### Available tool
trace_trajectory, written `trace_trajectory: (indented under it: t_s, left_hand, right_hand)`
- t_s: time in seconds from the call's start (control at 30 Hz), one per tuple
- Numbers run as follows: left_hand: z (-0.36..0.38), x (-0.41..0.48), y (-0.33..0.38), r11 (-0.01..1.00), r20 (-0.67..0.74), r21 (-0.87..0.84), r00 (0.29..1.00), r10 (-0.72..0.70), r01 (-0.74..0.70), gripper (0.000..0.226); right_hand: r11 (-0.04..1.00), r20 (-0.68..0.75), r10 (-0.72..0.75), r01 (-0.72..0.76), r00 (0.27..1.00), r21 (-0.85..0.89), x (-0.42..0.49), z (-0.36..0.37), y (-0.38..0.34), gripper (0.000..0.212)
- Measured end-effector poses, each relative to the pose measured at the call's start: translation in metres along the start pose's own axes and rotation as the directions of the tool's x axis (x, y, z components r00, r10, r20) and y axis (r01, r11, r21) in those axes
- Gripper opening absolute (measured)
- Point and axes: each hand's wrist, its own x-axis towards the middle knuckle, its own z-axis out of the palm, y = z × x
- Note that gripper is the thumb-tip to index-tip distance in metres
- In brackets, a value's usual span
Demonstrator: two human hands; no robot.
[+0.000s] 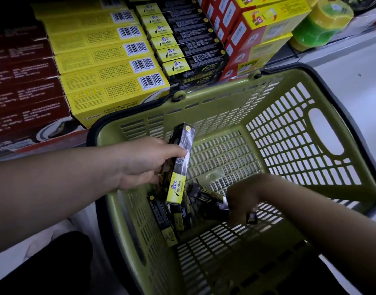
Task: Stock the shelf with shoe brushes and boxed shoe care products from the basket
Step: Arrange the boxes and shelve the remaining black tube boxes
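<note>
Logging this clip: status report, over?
Left grip holding black-and-yellow box above basket. Right grip on second box inside. More boxes on basket floor. No obstruction seen.

black-yellow box (179, 165) | upright over green basket (225, 96) | second box (210, 202) low inside (others (167, 222) beneath)

A shop: barcoded boxes (110, 67) stacked beside a shopping basket (289, 116).
</note>
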Motion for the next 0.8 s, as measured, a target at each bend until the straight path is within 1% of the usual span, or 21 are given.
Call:
trace_trajectory:
  t_s: [0.03, 0.07, 0.1, 0.13, 0.17, 0.2, 0.27, 0.3, 0.37, 0.43, 0.5, 0.53, 0.57, 0.6, 0.63, 0.67, 0.7, 0.73, 0.77, 0.8]
  left_hand:
    - [-0.001, -0.001, 0.001, 1.0, 0.004, -0.026, 1.0, -0.009, 0.009, 0.026]
    - [-0.001, -0.001, 0.001, 0.998, 0.009, -0.055, 1.0, -0.018, 0.019, 0.02]
    - [-0.002, -0.002, 0.001, 0.997, 0.012, -0.075, 1.0, -0.029, 0.029, 0.017]
    - [-0.002, -0.002, 0.0, 0.996, 0.012, -0.086, 0.999, -0.036, 0.036, 0.016]
    - [-0.002, -0.002, -0.001, 0.995, 0.009, -0.087, 0.999, -0.043, 0.043, 0.016]
    - [-0.003, -0.001, -0.002, 0.995, 0.007, -0.087, 0.999, -0.044, 0.044, 0.018]
    - [-0.003, -0.001, -0.001, 0.995, 0.017, -0.095, 0.999, -0.028, 0.03, 0.024]
    - [-0.002, -0.002, 0.0, 0.995, 0.042, -0.094, 0.999, -0.019, 0.023, 0.033]
    - [-0.001, -0.004, 0.002, 0.997, 0.099, -0.073, 0.995, -0.008, 0.015, 0.055]
    - [0.0, -0.005, 0.002, 0.998, 0.101, -0.057, 0.995, 0.017, -0.012, 0.067]
    - [-0.002, -0.004, 0.002, 0.998, 0.052, -0.051, 0.998, 0.04, -0.037, 0.071]
    - [-0.003, -0.004, 0.002, 0.998, 0.018, -0.052, 0.999, 0.045, -0.044, 0.075]
    - [-0.003, -0.004, 0.002, 0.997, -0.011, -0.057, 0.999, 0.043, -0.044, 0.082]
    - [-0.003, -0.003, 0.002, 0.997, -0.029, -0.058, 0.999, 0.039, -0.041, 0.088]
    - [-0.003, -0.002, 0.002, 0.998, -0.033, -0.057, 0.999, 0.038, -0.04, 0.089]
    - [-0.003, -0.003, 0.002, 0.998, -0.033, -0.052, 0.999, 0.041, -0.042, 0.087]
    - [-0.002, -0.004, 0.002, 0.998, -0.033, -0.049, 0.999, 0.039, -0.041, 0.089]
    - [-0.001, -0.004, 0.002, 0.998, -0.04, -0.041, 0.999, 0.035, -0.037, 0.093]
    - [0.0, -0.004, 0.002, 0.999, -0.046, -0.03, 0.998, 0.031, -0.033, 0.097]
    - [-0.001, -0.004, 0.001, 0.999, -0.054, -0.019, 0.998, 0.031, -0.032, 0.096]
  right_hand:
    - [0.999, -0.027, -0.011, 0.013, 1.0, 0.049, -0.014, -0.007, 0.009, 0.043]
    - [0.989, -0.072, -0.037, 0.047, 0.997, 0.14, -0.028, -0.012, 0.016, 0.047]
    - [0.953, -0.136, -0.069, 0.106, 0.988, 0.286, -0.04, -0.014, 0.021, 0.051]
    - [0.872, -0.209, -0.107, 0.193, 0.972, 0.45, -0.051, -0.013, 0.023, 0.053]
    - [0.756, -0.283, -0.15, 0.294, 0.947, 0.585, -0.061, -0.01, 0.02, 0.054]
    - [0.647, -0.355, -0.177, 0.38, 0.918, 0.661, -0.067, -0.006, 0.015, 0.056]
    - [0.489, -0.454, -0.227, 0.504, 0.862, 0.712, -0.071, 0.003, -0.002, 0.058]
    - [0.426, -0.485, -0.252, 0.546, 0.837, 0.721, -0.07, 0.007, -0.013, 0.058]
    - [0.369, -0.523, -0.291, 0.598, 0.801, 0.711, -0.067, 0.012, -0.035, 0.06]
    - [0.352, -0.557, -0.298, 0.631, 0.775, 0.691, -0.063, 0.011, -0.049, 0.064]
    - [0.371, -0.542, -0.365, 0.652, 0.757, 0.661, -0.064, 0.002, -0.046, 0.062]
    - [0.419, -0.499, -0.427, 0.654, 0.755, 0.63, -0.063, -0.004, -0.04, 0.057]
    - [0.496, -0.447, -0.464, 0.642, 0.765, 0.585, -0.061, -0.01, -0.031, 0.052]
    - [0.606, -0.41, -0.447, 0.606, 0.795, 0.515, -0.054, -0.015, -0.022, 0.05]
    - [0.739, -0.396, -0.38, 0.532, 0.836, 0.412, -0.042, -0.017, -0.013, 0.05]
    - [0.871, -0.4, -0.28, 0.406, 0.873, 0.277, -0.028, -0.017, -0.008, 0.052]
    - [0.96, -0.407, -0.17, 0.245, 0.897, 0.138, -0.013, -0.015, -0.006, 0.056]
    - [0.993, -0.404, -0.09, 0.113, 0.91, 0.033, 0.002, -0.011, -0.008, 0.06]
    - [0.999, -0.401, -0.051, 0.041, 0.915, -0.033, 0.017, -0.004, -0.011, 0.062]
    - [0.998, -0.41, -0.038, 0.012, 0.911, -0.067, 0.031, 0.003, -0.016, 0.063]
